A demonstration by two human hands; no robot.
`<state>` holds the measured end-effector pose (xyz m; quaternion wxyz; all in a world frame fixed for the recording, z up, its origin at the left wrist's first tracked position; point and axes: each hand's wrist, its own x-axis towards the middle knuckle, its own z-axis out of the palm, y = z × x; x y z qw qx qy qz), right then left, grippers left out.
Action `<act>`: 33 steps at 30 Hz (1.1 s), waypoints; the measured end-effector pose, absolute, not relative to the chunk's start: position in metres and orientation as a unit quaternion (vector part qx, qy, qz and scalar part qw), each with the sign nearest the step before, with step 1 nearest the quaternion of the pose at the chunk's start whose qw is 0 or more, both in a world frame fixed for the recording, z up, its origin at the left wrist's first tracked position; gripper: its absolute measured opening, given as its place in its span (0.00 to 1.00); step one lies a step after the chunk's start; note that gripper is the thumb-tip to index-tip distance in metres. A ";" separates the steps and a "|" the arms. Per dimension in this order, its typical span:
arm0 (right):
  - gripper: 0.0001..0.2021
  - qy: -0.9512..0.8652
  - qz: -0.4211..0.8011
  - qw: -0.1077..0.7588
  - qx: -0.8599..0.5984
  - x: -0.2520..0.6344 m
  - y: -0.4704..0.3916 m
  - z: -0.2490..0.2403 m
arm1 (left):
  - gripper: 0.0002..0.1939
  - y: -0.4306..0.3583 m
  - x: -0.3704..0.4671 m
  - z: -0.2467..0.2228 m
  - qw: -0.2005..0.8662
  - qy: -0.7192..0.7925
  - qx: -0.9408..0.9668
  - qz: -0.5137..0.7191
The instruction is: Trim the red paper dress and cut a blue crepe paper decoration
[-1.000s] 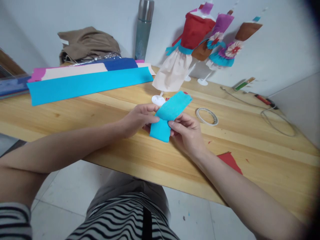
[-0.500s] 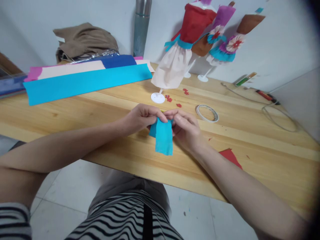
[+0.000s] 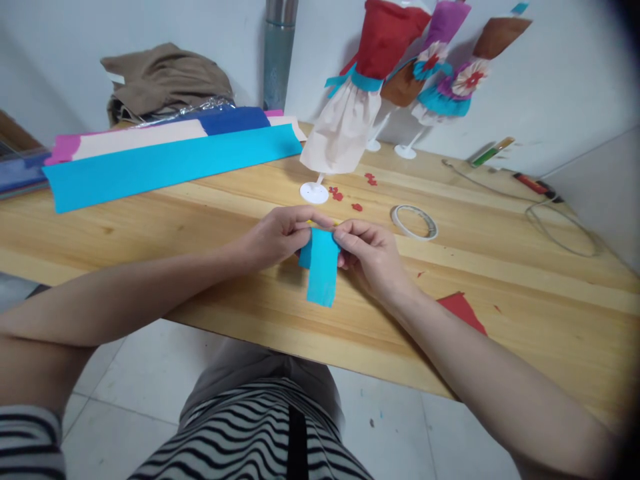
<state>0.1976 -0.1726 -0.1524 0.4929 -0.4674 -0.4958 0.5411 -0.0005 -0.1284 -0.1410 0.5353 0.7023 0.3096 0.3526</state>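
Observation:
A short turquoise paper strip (image 3: 323, 270) hangs down between my two hands, above the near part of the wooden table. My left hand (image 3: 287, 233) pinches its upper left side, the forefinger stretched along the top edge. The thumb and fingers of my right hand (image 3: 367, 250) are closed on its upper right side. A bit of something yellow (image 3: 336, 223) shows just behind the fingertips, mostly hidden. Another piece of turquoise hangs behind the strip, by my left fingers.
Beyond my hands stands a doll form in a red and cream dress (image 3: 370, 40), with red scraps (image 3: 357, 207) near its base. Right of them lie a tape roll (image 3: 414, 222), red paper (image 3: 463, 312) and a cable (image 3: 483, 187). Long turquoise paper (image 3: 175, 163) lies back left.
The fingers have shifted along the top of the turquoise strip. My left forefinger is straighter, my right thumb is now at the strip's upper right corner, and the hanging part looks narrower.

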 end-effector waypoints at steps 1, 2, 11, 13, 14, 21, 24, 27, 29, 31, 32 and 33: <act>0.20 -0.499 0.538 0.491 -0.469 0.198 -0.172 -0.153 | 0.08 -0.129 0.000 -0.139 0.544 0.319 0.696 0.343; 0.20 -0.502 0.536 0.489 -0.471 0.198 -0.172 -0.153 | 0.08 -0.129 0.000 -0.137 0.557 0.326 0.688 0.332; 0.24 -0.515 0.507 0.493 -0.485 0.194 -0.173 -0.153 | 0.11 -0.130 0.002 -0.126 0.614 0.377 0.638 0.273; 0.24 -0.532 0.494 0.484 -0.489 0.194 -0.174 -0.152 | 0.11 -0.131 0.002 -0.125 0.617 0.378 0.633 0.275; 0.24 -0.541 0.489 0.479 -0.488 0.194 -0.174 -0.152 | 0.09 -0.132 0.002 -0.125 0.617 0.376 0.633 0.278; 0.26 -0.567 0.478 0.470 -0.479 0.194 -0.173 -0.152 | 0.12 -0.134 0.001 -0.125 0.624 0.389 0.609 0.298; 0.27 -0.563 0.479 0.476 -0.476 0.194 -0.174 -0.151 | 0.17 -0.135 0.002 -0.125 0.656 0.404 0.557 0.310; 0.28 -0.572 0.450 0.484 -0.485 0.193 -0.177 -0.148 | 0.16 -0.136 0.003 -0.123 0.689 0.419 0.498 0.319; 0.27 -0.583 0.420 0.492 -0.491 0.192 -0.178 -0.146 | 0.16 -0.136 0.004 -0.121 0.695 0.429 0.476 0.327; 0.25 -0.589 0.409 0.495 -0.491 0.192 -0.180 -0.145 | 0.18 -0.135 0.003 -0.121 0.680 0.440 0.482 0.335; 0.23 -0.588 0.414 0.493 -0.489 0.192 -0.180 -0.145 | 0.19 -0.135 0.003 -0.122 0.667 0.445 0.496 0.334; 0.22 -0.586 0.424 0.490 -0.486 0.192 -0.180 -0.145 | 0.19 -0.134 0.002 -0.123 0.651 0.449 0.512 0.334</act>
